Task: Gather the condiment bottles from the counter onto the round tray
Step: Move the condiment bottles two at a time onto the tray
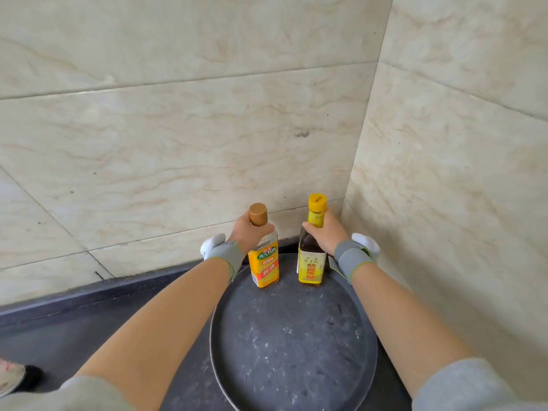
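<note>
A round dark speckled tray (pixel 293 345) lies on the dark counter in the corner. Two condiment bottles stand upright on its far part. The left bottle (pixel 265 266) has a yellow-orange label and a bronze cap; my left hand (pixel 247 232) is closed around its neck. The right bottle (pixel 311 266) holds dark liquid, with a yellow label and a yellow cap; my right hand (pixel 324 234) grips its neck. Both bottle bases touch the tray. Each wrist wears a grey band with a white piece.
Marble-tiled walls (pixel 207 129) rise directly behind and to the right of the tray, forming a tight corner. The dark counter (pixel 89 321) stretches to the left. A shoe (pixel 12 378) shows at the lower left edge.
</note>
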### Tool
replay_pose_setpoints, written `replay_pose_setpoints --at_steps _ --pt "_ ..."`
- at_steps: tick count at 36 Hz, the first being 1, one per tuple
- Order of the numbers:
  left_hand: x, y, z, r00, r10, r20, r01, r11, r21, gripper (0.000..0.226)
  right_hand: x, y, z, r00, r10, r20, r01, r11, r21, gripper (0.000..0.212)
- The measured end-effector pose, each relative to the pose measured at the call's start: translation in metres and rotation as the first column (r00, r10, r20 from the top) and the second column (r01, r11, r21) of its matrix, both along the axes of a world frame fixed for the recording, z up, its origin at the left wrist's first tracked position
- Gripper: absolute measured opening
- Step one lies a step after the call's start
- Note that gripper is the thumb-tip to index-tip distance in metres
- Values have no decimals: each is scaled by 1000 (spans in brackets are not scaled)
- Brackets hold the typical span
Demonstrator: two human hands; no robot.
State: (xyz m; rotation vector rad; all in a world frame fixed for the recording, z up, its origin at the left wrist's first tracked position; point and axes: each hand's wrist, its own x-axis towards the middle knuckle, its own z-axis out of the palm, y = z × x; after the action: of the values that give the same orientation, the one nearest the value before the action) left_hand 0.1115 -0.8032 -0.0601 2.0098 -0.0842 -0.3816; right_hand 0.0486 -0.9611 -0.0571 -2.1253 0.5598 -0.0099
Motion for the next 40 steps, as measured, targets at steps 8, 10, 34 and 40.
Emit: replay_pose_setpoints --at_steps 8,10,34,40 --pt "7 -2 -11 999 -34 -5 34 998 -44 25 4 -2 -8 1000 5 -24 -7 996 -87 41" --pt "6 -1 -15 999 -37 -4 37 998 -45 25 3 -1 -10 1000 1 -29 -4 996 -91 41" --pt "-84 84 -65 985 -1 -170 35 979 199 96 -82 51 -62 904 -271 -332 247 962 -114 85" --pt "-124 122 -55 965 66 -252 -56 997 47 80 -104 98 -49 915 -226 -334 178 969 -170 74"
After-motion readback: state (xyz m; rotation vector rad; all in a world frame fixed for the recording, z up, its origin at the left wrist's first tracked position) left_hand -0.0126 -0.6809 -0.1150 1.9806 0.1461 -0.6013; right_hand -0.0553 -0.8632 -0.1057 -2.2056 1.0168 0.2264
